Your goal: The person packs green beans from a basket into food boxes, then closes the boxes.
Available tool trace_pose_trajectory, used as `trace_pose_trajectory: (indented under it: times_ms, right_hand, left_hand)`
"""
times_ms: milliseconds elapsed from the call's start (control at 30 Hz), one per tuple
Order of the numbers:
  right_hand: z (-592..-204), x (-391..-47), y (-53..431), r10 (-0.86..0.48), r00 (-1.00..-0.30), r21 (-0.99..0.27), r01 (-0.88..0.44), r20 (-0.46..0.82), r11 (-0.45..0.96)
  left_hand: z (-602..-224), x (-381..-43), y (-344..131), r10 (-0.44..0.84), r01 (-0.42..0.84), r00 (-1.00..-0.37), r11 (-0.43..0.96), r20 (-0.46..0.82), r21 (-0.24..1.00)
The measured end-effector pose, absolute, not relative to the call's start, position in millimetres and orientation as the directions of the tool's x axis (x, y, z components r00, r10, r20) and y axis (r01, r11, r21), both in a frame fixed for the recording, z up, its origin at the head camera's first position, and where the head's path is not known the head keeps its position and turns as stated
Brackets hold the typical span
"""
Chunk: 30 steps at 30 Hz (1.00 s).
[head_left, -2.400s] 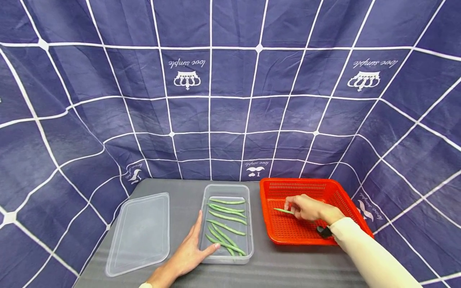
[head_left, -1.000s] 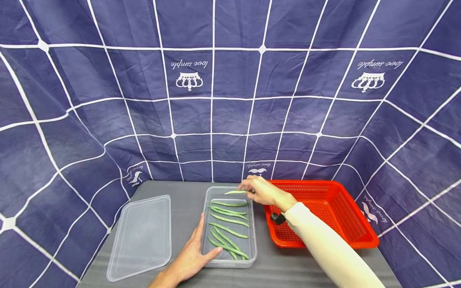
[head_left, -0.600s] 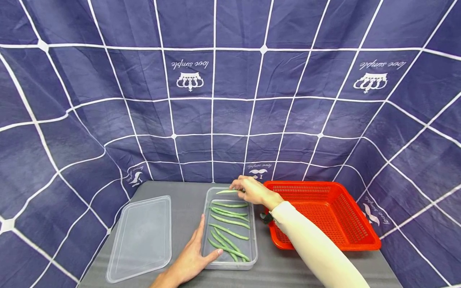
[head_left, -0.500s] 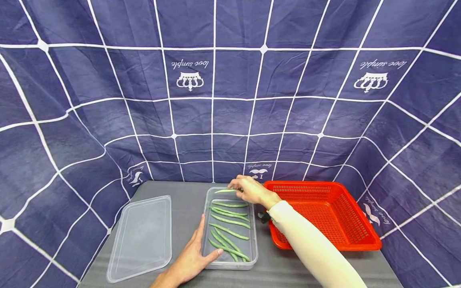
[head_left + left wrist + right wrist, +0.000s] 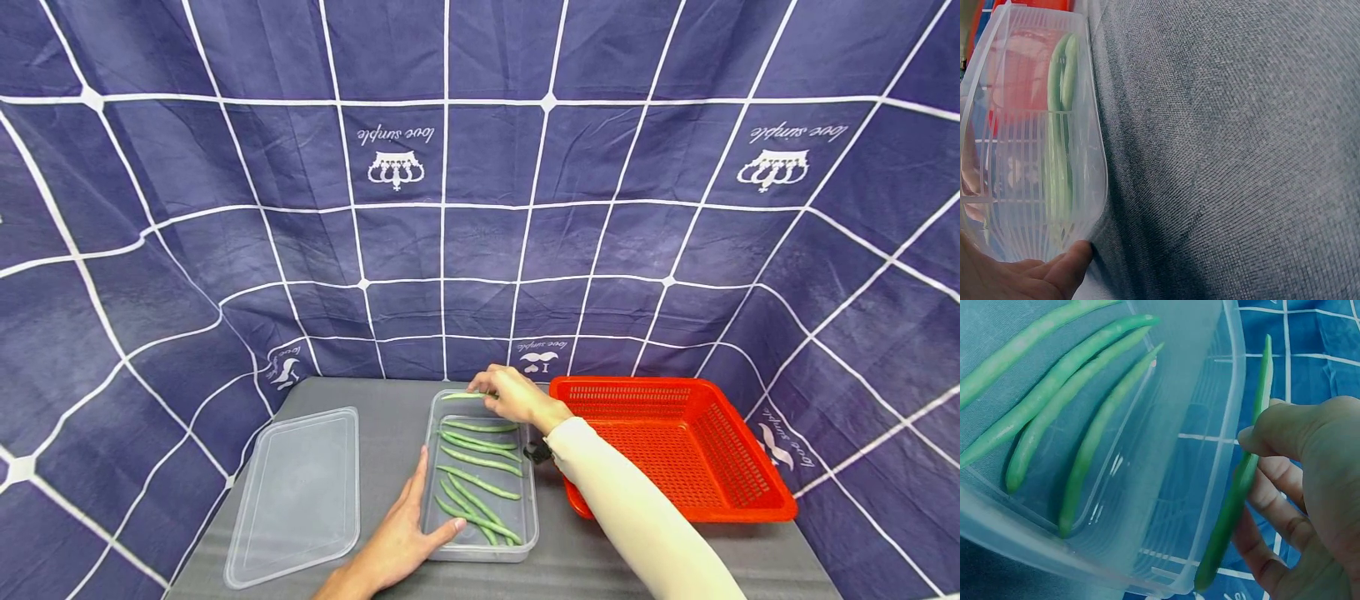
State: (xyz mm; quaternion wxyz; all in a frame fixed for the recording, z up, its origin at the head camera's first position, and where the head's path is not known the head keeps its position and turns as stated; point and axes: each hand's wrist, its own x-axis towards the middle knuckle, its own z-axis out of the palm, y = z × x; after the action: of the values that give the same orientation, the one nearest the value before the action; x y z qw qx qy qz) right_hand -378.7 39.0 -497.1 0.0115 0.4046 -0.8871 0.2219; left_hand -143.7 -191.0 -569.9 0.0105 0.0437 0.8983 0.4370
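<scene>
A clear plastic container holds several green beans laid mostly crosswise. Above its far end, my right hand pinches another green bean between thumb and fingers. In the right wrist view that bean is beside the container's rim, with both its ends sticking out past the fingers. My left hand rests against the container's left side, fingers extended along the wall and thumb reaching over the near left corner. From the left wrist, fingertips show low against the wall.
A clear flat lid lies on the grey cloth left of the container. To the right stands a red perforated basket, partly behind my right sleeve. A blue curtain with white grid lines hangs around the back and sides.
My right hand has brought the green bean from the red basket leftward to the container's far end, most recently drifting slightly further left. My left hand has stayed at the container.
</scene>
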Motion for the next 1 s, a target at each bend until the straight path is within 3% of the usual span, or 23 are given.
trace_pose_trajectory:
  times_ms: [333, 767, 1000]
  right_hand:
    - [-497, -372, 38, -0.666, -0.707, -0.379, -0.699, 0.238, 0.607]
    - [-492, -345, 20, -0.667, -0.673, -0.474, -0.723, 0.319, 0.502]
    - [-499, -326, -7, -0.684, -0.66, -0.543, -0.713, 0.31, 0.442]
  left_hand:
    - [-570, -145, -190, 0.094, 0.085, -0.995, 0.62, 0.034, 0.78]
    - [-565, -144, -198, 0.118, 0.084, -0.993, 0.634, 0.011, 0.769]
    - [-562, -145, -219, 0.053, 0.064, -0.998, 0.631, 0.039, 0.773]
